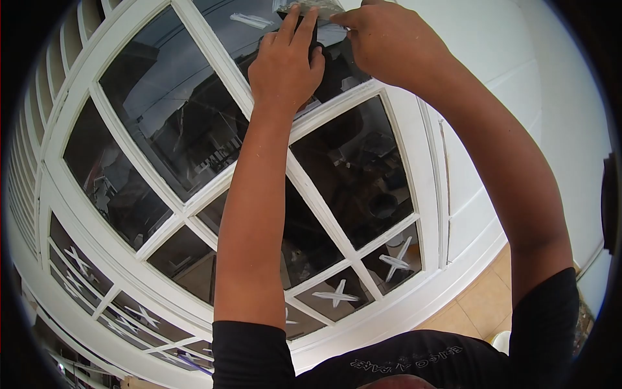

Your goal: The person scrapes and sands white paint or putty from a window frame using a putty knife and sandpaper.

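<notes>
My left hand (285, 65) lies against an upper glass pane of a white-framed window, fingers stretched upward and thumb out to the side. Its fingertips touch the lower edge of a crumpled greyish piece (327, 8), whose material I cannot make out and whose top is cut off by the view. At the right of that piece, my right hand (392, 42) is closed, with its index finger reaching to the piece's edge. What its fingers hold is hidden. Beside the left hand, a white streak (251, 21) marks the glass.
The white window frame (186, 211) divides several dark, reflecting panes. White X-shaped marks (335, 295) are on the lower panes. A white wall (557, 104) stands to the right, above a tan tiled floor (457, 318). A white round object (501, 341) stands on the floor.
</notes>
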`<state>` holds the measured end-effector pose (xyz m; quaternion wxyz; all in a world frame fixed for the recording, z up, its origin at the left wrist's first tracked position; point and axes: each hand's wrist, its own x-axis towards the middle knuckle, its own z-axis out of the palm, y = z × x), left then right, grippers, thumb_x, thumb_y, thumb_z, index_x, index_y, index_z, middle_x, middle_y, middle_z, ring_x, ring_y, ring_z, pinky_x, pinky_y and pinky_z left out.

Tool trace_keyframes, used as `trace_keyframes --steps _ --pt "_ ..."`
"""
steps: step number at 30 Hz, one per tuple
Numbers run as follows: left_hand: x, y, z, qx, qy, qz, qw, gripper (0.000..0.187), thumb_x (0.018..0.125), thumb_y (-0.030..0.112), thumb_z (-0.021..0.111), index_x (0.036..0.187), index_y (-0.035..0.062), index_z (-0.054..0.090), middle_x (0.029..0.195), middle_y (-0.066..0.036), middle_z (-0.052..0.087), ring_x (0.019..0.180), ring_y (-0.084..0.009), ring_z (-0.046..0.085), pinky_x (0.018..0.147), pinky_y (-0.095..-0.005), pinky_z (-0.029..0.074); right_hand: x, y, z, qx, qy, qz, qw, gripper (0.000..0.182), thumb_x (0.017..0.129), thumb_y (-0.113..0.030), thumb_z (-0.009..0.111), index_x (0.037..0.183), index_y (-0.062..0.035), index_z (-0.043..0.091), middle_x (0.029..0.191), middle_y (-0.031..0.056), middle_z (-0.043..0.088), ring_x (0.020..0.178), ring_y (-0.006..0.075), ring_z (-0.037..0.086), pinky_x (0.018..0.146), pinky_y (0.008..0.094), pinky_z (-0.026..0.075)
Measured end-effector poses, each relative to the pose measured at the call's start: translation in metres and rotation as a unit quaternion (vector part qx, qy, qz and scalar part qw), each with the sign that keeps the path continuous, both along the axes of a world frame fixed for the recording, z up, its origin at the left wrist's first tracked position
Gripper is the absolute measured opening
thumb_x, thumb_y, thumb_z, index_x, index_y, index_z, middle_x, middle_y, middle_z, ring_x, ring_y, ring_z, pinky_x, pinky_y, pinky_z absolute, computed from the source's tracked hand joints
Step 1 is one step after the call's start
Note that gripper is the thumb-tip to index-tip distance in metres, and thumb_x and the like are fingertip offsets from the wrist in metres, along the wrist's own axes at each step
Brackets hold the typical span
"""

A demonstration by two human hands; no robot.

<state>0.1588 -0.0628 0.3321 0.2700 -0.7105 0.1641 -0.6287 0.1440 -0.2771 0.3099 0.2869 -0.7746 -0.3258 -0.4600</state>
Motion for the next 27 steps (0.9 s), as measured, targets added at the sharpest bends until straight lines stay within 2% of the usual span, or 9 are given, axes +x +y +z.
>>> trace_keyframes --steps 2,11,15,18,20,27 --pt "0.001 -0.001 -0.002 0.004 0.003 0.010 1.000 0.074 0.079 0.013 0.075 0.149 0.0142 0.053 0.150 -0.014 0.056 0.119 -0.0364 0.064 0.093 -0.0427 0.059 0.007 -0.002 0.006 -0.055 0.050 -0.004 0.997 0.045 0.088 -0.008 0.063 0.132 -0.0098 0.068 0.114 0.0226 0.067 0.104 0.0375 0.070 0.091 0.0445 0.057" --pt "0.003 -0.003 -0.004 0.003 -0.012 0.018 1.000 0.076 0.080 0.015 0.075 0.151 0.0142 0.050 0.151 -0.013 0.055 0.113 -0.0365 0.065 0.093 -0.0429 0.058 0.014 -0.005 0.010 -0.035 0.018 -0.016 0.999 0.039 0.086 -0.007 0.065 0.122 -0.0135 0.075 0.113 0.0184 0.070 0.104 0.0336 0.070 0.093 0.0437 0.057" --pt "0.002 -0.006 -0.005 -0.014 -0.015 0.029 0.999 0.075 0.081 0.016 0.075 0.151 0.0146 0.050 0.150 -0.013 0.056 0.112 -0.0359 0.066 0.092 -0.0425 0.058 0.009 -0.009 0.011 -0.037 0.000 -0.034 0.999 0.042 0.086 -0.006 0.066 0.125 -0.0166 0.075 0.114 0.0156 0.071 0.106 0.0319 0.070 0.092 0.0418 0.058" --pt "0.006 -0.003 -0.005 0.016 -0.027 0.026 0.999 0.074 0.081 0.016 0.075 0.151 0.0146 0.051 0.149 -0.012 0.057 0.111 -0.0352 0.066 0.090 -0.0420 0.059 0.007 -0.011 0.008 -0.033 -0.018 -0.059 0.998 0.040 0.088 -0.007 0.067 0.125 -0.0172 0.075 0.114 0.0139 0.071 0.107 0.0298 0.070 0.091 0.0401 0.058" --pt "0.006 -0.003 -0.006 0.007 -0.031 0.030 0.999 0.074 0.081 0.016 0.076 0.150 0.0144 0.052 0.148 -0.012 0.058 0.110 -0.0349 0.066 0.089 -0.0415 0.059 0.020 -0.011 0.022 -0.056 0.038 -0.086 0.994 0.038 0.092 -0.007 0.064 0.127 -0.0186 0.075 0.114 0.0138 0.071 0.107 0.0281 0.069 0.089 0.0388 0.058" --pt "0.007 -0.007 -0.006 0.013 -0.039 0.050 0.998 0.072 0.080 0.017 0.076 0.149 0.0145 0.054 0.147 -0.010 0.059 0.107 -0.0327 0.067 0.087 -0.0398 0.060 0.026 -0.024 0.035 -0.083 0.029 -0.048 0.995 0.041 0.096 -0.005 0.058 0.130 -0.0211 0.074 0.113 0.0131 0.071 0.100 0.0268 0.069 0.086 0.0386 0.057"
